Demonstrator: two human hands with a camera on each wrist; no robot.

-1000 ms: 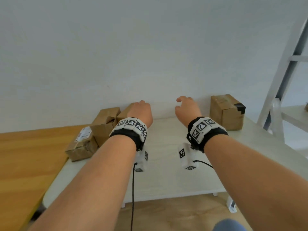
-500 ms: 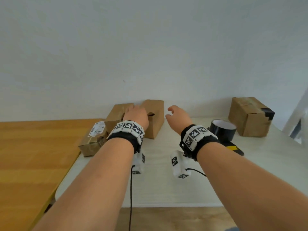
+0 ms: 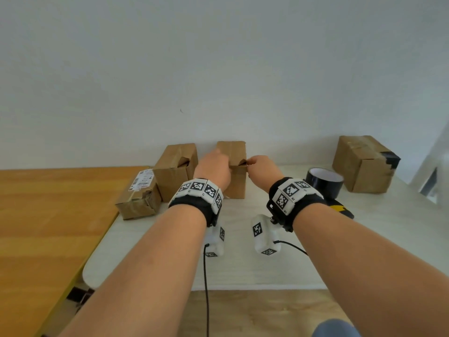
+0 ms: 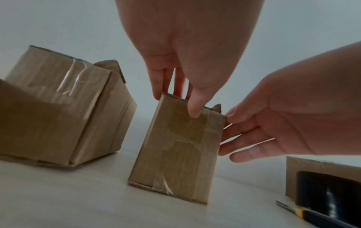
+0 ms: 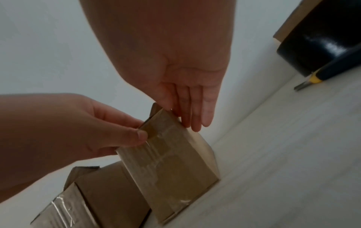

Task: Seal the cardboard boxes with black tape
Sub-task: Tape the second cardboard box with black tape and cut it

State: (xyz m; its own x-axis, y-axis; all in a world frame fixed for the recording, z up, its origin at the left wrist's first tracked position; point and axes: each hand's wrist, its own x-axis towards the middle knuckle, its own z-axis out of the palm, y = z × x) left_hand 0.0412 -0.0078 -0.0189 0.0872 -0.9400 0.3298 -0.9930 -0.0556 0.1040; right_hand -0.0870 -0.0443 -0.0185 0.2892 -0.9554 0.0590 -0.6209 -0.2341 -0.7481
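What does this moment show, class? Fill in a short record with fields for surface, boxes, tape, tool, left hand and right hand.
surface: pale table against a white wall
boxes: four cardboard boxes; narrow middle box stands upright, top flap raised
already taped: far right box, black tape on one corner
tape: black tape roll right of the middle box
tool: black and yellow cutter beside the roll
left hand: pinches the middle box's top, thumb in front
right hand: fingers straight against its right side
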